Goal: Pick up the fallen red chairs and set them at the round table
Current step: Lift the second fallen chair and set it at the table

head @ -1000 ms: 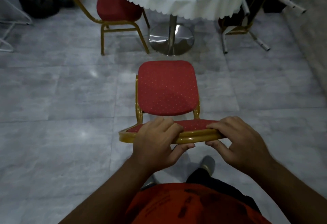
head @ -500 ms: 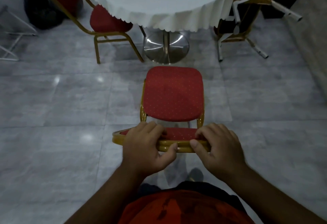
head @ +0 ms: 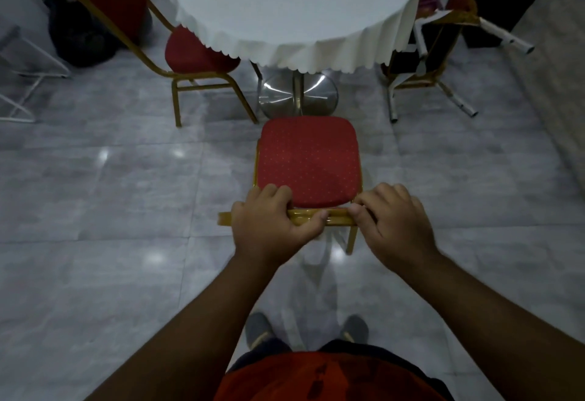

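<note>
Left hand (head: 266, 226) clenched over the gold top rail of the chair back: fingers curled over the far side, thumb pressed along the near face of the rail. Right hand (head: 395, 223) gripping the same rail just beside it, fingers hooked over the top and thumb tip on the rail's near edge. Both forearms extend forward from the lower corners of the view, above a red shirt (head: 329, 378) and two grey shoes (head: 258, 328) on the floor.

The held red chair (head: 308, 160) stands upright directly ahead of the person, its dotted red seat facing up and its back nearest the camera. One gold rear leg shows below the rail, between the hands. The front edge of the seat lies close to the shiny metal pedestal base (head: 297, 97) of the round table (head: 297, 5), which is draped in a white scalloped cloth; the seat is not under the cloth's overhang.

A second red chair (head: 196, 55) stands upright to the left of the table, its seat partly tucked under the cloth. To the right of the table stands a dark folding frame (head: 424, 62) with white tubular legs. A dark bag (head: 79, 36) rests on the floor at upper left. Grey marble-patterned tiles (head: 110, 210) cover the floor.
</note>
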{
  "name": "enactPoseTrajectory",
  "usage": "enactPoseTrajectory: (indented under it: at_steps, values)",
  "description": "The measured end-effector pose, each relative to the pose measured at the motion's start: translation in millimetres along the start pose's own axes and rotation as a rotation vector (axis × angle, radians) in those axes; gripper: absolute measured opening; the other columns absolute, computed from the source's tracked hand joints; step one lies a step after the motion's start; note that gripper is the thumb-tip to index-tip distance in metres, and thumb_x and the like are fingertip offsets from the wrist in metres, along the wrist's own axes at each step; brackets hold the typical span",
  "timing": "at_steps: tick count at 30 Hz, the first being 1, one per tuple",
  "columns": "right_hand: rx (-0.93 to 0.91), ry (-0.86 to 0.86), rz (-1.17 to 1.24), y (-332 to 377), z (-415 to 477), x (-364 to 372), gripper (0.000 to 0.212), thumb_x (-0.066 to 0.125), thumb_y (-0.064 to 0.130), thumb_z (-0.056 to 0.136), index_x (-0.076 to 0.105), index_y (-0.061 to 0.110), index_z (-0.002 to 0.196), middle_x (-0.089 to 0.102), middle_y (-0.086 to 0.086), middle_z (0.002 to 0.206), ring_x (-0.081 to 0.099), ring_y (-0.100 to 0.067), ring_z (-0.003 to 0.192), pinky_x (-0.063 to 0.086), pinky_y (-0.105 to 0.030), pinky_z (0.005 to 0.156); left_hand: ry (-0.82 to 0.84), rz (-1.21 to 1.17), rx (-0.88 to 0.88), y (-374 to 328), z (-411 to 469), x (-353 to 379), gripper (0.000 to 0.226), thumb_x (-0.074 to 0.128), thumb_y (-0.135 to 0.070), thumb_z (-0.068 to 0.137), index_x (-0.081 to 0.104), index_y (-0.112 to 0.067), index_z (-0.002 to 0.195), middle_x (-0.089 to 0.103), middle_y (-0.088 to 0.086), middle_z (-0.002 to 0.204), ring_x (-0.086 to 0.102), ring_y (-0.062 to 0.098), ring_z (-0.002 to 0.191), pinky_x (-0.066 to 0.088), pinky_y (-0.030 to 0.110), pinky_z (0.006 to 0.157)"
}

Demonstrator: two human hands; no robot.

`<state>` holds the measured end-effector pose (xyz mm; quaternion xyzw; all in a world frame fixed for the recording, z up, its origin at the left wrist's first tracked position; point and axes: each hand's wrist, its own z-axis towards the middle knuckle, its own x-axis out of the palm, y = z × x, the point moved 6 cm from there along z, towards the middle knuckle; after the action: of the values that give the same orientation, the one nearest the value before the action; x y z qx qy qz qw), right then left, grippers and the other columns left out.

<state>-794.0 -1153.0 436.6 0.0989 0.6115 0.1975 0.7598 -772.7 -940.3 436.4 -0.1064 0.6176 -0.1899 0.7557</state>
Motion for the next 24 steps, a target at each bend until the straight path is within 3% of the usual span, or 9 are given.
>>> enactPoseTrajectory:
  at_steps: [3,9,24]
  values:
    - [0.067,-0.036,-0.005,8.5,4.2,4.4,0.046,0.029,0.053,0.101,0.062,0.023,0.090,0.054,0.006,0.087,0.048,-0.020,0.084,0.035,-0.036,0.074,-0.010,0.043,0.026,-1.1,12.0,4.7,0.059,0.043,-0.084,0.074,0.055,-0.027,0.078,0.056,-0.010,0.079,0.052,0.018,0.079,0.035,0.033,0.066]
    - [0.083,-0.069,-0.016,11.1,12.3,9.7,0.041,0.043,0.067,0.089,0.056,0.028,0.083,0.046,0.011,0.082,0.042,-0.014,0.081,0.035,-0.034,0.073,-0.114,0.020,0.101,-1.0,16.4,7.8,0.055,0.050,-0.078,0.075,0.056,-0.023,0.071,0.055,-0.008,0.072,0.051,0.019,0.070,0.028,0.031,0.064]
    - [0.117,-0.097,-0.031,-6.7,75.2,24.4,0.050,0.036,0.073,0.087,0.050,0.026,0.077,0.050,0.008,0.078,0.045,-0.017,0.078,0.034,-0.036,0.071,-0.102,0.045,0.060,10.2,77.9,22.0,0.064,0.040,-0.082,0.077,0.057,-0.021,0.073,0.057,-0.004,0.074,0.051,0.022,0.072,0.033,0.032,0.062]
